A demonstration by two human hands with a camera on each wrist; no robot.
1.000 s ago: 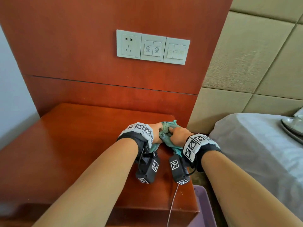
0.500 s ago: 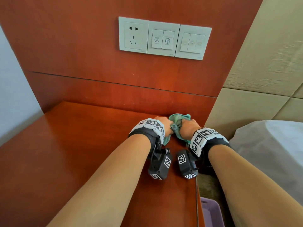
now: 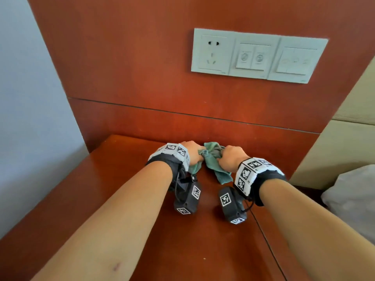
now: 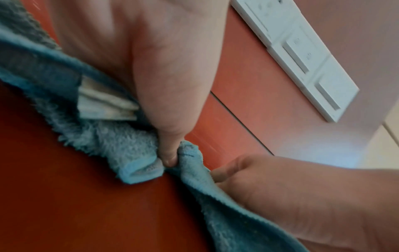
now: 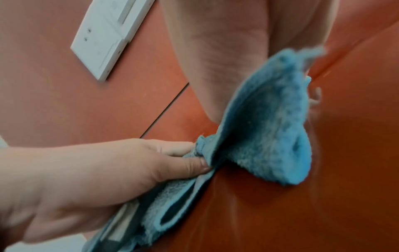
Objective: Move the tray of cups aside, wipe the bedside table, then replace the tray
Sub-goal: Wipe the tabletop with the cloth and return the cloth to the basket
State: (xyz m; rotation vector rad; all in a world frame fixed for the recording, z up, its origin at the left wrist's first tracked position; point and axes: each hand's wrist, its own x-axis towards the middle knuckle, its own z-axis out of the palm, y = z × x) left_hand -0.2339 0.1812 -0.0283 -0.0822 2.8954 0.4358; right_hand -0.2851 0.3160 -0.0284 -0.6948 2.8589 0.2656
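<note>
Both hands hold a crumpled teal cloth point(image 3: 213, 159) on the red-brown bedside table point(image 3: 101, 199), close to the back wall panel. My left hand point(image 3: 191, 152) grips the cloth's left part, its thumb pinching a fold point(image 4: 170, 153). My right hand point(image 3: 230, 156) grips the right part, and a loose flap point(image 5: 270, 119) hangs from it onto the tabletop. In the right wrist view the left hand point(image 5: 108, 170) has its fingers curled into the cloth. The tray of cups is out of view.
A white socket and switch panel point(image 3: 257, 57) sits on the wood wall above the table. A padded beige headboard point(image 3: 345, 149) and grey bed sheet point(image 3: 353, 195) lie to the right, past the table's right edge point(image 3: 269, 240). A grey wall point(image 3: 30, 118) bounds the left.
Both hands have slid the cloth left along the back of the table, away from its right rear corner. The head view has turned left, and the bed has mostly left it.
</note>
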